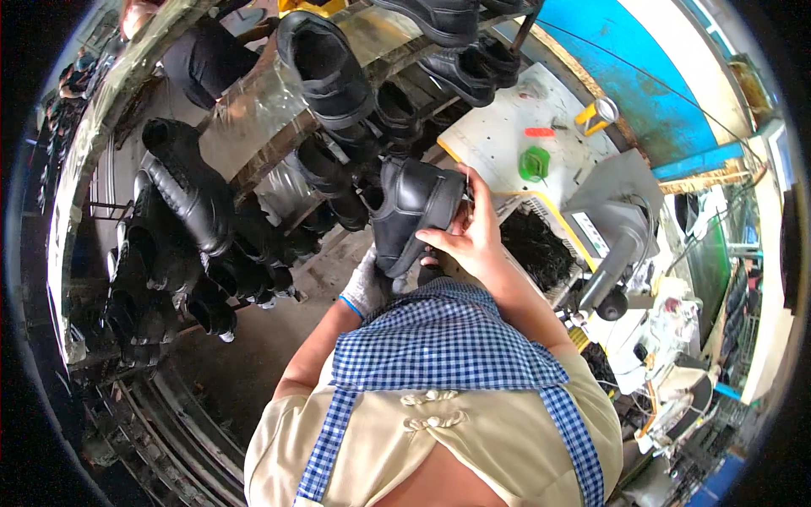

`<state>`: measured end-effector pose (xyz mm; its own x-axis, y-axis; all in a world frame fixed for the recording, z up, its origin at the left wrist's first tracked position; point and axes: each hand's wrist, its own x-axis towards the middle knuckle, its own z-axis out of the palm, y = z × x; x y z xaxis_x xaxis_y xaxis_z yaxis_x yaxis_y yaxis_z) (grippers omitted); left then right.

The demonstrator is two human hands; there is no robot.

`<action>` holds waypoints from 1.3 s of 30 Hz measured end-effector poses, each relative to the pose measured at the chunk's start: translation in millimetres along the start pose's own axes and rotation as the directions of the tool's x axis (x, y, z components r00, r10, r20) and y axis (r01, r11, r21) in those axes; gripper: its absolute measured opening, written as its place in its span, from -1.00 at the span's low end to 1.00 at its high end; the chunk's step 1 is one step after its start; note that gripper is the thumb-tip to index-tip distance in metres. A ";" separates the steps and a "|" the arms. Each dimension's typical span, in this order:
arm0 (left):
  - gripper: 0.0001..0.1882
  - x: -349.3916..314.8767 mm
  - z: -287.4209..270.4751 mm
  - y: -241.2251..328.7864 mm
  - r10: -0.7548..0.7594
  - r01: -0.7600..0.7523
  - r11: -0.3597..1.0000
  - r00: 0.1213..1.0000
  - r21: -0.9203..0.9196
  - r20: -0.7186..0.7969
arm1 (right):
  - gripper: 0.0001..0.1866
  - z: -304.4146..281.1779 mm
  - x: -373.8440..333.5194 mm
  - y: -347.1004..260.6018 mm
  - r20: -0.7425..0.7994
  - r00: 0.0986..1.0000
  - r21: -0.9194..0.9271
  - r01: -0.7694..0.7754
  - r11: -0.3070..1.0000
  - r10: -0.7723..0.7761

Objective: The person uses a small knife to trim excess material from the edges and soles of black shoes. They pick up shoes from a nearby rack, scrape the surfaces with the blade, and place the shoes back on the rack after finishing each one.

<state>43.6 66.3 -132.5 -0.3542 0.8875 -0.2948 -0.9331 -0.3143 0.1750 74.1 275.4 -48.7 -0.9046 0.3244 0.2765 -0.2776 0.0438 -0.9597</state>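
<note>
A black leather shoe point(410, 198) is held in front of my apron, between both hands. My right hand point(470, 232) is bare and closed on the shoe's right end, the thumb lying along its near side. My left hand point(366, 286), in a grey-white glove with a blue cuff edge, is at the shoe's lower left; the shoe hides most of its fingers, so its grip cannot be made out. Just beyond the held shoe, more black shoes point(319, 165) hang or stand on the rack.
Many black shoes point(190, 186) fill the rack on the left, and others point(325, 63) stand on the upper shelf. On the right, a white worktable point(498, 131) bears a green container point(533, 164) and a yellow can point(596, 116). A grey machine point(621, 241) stands nearer. Another person point(207, 59) is beyond the rack.
</note>
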 end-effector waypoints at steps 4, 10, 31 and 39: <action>-0.39 1.3 -10.6 3.0 -0.001 0.009 0.997 0.993 -0.071 0.115 | 0.15 -3.6 -1.5 -17.6 0.025 0.997 -0.100 -0.066 0.993 0.069; -0.49 6.4 -14.7 7.7 0.306 -0.130 0.915 0.840 0.381 -0.448 | 0.10 -6.6 -7.7 -23.3 0.047 0.994 -0.122 -0.096 0.988 0.102; -0.62 -36.8 91.2 28.7 0.447 -0.005 0.320 0.883 0.947 -0.146 | -0.72 10.0 -0.8 -52.5 0.469 0.879 -0.569 0.374 0.733 -0.084; -0.61 -36.1 77.0 18.5 0.488 0.095 0.176 0.856 0.980 -0.170 | -0.77 19.4 -10.1 -38.8 0.549 0.821 -0.646 0.537 0.542 -0.158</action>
<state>43.9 54.5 -46.3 -0.7690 0.5493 -0.3270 -0.1364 0.3588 0.9234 87.7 252.1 -13.3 -0.8762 -0.2594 0.4062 -0.4270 0.8087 -0.4046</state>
